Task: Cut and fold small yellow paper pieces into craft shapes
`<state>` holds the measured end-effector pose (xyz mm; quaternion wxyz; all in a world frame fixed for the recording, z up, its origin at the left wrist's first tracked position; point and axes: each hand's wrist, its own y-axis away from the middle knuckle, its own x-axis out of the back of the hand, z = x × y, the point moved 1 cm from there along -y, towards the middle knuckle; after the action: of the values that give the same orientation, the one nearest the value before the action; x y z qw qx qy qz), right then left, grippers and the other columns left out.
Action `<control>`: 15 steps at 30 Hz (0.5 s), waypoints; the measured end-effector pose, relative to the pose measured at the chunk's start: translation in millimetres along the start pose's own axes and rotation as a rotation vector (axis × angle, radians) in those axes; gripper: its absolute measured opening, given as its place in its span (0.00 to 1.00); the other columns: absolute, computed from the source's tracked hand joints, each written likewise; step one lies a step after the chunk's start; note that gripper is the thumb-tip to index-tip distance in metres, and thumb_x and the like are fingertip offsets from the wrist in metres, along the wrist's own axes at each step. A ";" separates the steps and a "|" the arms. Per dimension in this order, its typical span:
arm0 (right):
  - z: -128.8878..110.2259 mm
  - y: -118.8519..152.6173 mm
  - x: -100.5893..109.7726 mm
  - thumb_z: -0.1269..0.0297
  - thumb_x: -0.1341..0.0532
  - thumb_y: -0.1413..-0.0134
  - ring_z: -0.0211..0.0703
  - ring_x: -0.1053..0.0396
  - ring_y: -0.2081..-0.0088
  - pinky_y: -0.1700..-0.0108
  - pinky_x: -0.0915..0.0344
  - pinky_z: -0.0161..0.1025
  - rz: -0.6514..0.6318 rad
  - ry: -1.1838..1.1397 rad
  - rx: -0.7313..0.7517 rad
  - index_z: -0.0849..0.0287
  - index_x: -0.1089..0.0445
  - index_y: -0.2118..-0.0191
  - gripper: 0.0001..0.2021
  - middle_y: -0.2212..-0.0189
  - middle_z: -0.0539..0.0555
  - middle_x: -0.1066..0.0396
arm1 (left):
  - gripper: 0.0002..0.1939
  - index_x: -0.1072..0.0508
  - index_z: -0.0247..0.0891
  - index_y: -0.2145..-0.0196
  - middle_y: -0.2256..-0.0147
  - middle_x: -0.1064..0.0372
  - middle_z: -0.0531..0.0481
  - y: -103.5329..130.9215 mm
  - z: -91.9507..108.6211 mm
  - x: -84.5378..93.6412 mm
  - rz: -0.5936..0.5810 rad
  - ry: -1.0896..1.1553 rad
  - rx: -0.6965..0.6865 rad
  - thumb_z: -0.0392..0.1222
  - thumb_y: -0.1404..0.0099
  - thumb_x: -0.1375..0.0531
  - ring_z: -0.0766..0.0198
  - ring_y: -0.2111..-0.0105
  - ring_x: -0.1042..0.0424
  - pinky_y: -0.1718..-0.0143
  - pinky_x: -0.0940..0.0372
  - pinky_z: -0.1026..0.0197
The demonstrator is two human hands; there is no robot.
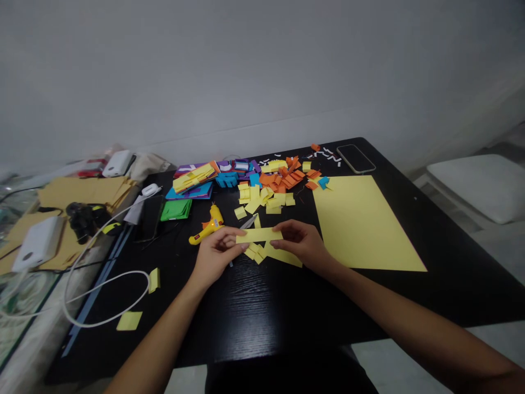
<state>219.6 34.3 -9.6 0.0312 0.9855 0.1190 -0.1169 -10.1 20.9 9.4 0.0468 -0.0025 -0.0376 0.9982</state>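
A strip of yellow paper (259,235) is stretched level between my two hands, just above the black table. My left hand (219,249) pinches its left end between thumb and fingers. At the other end, my right hand (301,243) grips it the same way. Partly hidden behind the strip are scissors (248,222), with their blades showing. Below it lie small folded yellow paper pieces (256,252) and a larger yellow scrap (285,256). A yellow glue gun (209,224) rests just beyond my left hand.
A large yellow sheet (361,224) covers the table's right part, with a phone (356,158) behind it. Folded orange pieces (283,178) and stacked coloured papers (194,180) lie at the back. A white cable (141,298) loops at left. A white stool (484,186) stands right.
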 end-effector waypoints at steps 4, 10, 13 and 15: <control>-0.1 1.9 -2.2 0.60 0.22 0.61 0.42 0.21 0.68 0.59 0.23 0.40 0.013 0.021 0.027 0.57 0.23 0.65 0.16 0.71 0.50 0.20 | 0.10 0.22 0.36 0.66 0.73 0.25 0.52 2.2 3.8 -4.1 -0.008 -0.029 -0.023 0.42 0.43 0.28 0.67 0.75 0.25 0.70 0.28 0.65; -4.7 5.7 -4.6 0.54 0.26 0.52 0.42 0.22 0.71 0.65 0.22 0.41 0.051 0.076 0.074 0.59 0.23 0.69 0.14 0.73 0.53 0.20 | 0.12 0.23 0.35 0.71 0.67 0.26 0.49 3.3 5.7 -8.0 0.052 -0.113 -0.077 0.46 0.40 0.30 0.69 0.77 0.27 0.74 0.30 0.65; -4.9 7.1 -5.6 0.54 0.27 0.50 0.42 0.22 0.71 0.65 0.21 0.42 0.062 0.080 0.076 0.59 0.23 0.69 0.14 0.72 0.54 0.20 | 0.13 0.23 0.35 0.71 0.65 0.25 0.48 4.6 5.4 -9.8 0.076 -0.130 -0.068 0.48 0.40 0.30 0.68 0.77 0.26 0.73 0.30 0.64; -4.0 7.6 -6.3 0.54 0.27 0.50 0.43 0.22 0.70 0.64 0.21 0.42 0.069 0.068 0.067 0.59 0.24 0.69 0.14 0.71 0.54 0.20 | 0.13 0.23 0.35 0.72 0.69 0.25 0.49 5.7 5.3 -11.0 0.095 -0.144 -0.054 0.48 0.40 0.30 0.68 0.76 0.27 0.73 0.31 0.64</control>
<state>216.4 25.9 -4.0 -0.0018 0.9929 0.0818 -0.0860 0.2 13.9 14.2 -0.0035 0.0664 -0.0678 0.9955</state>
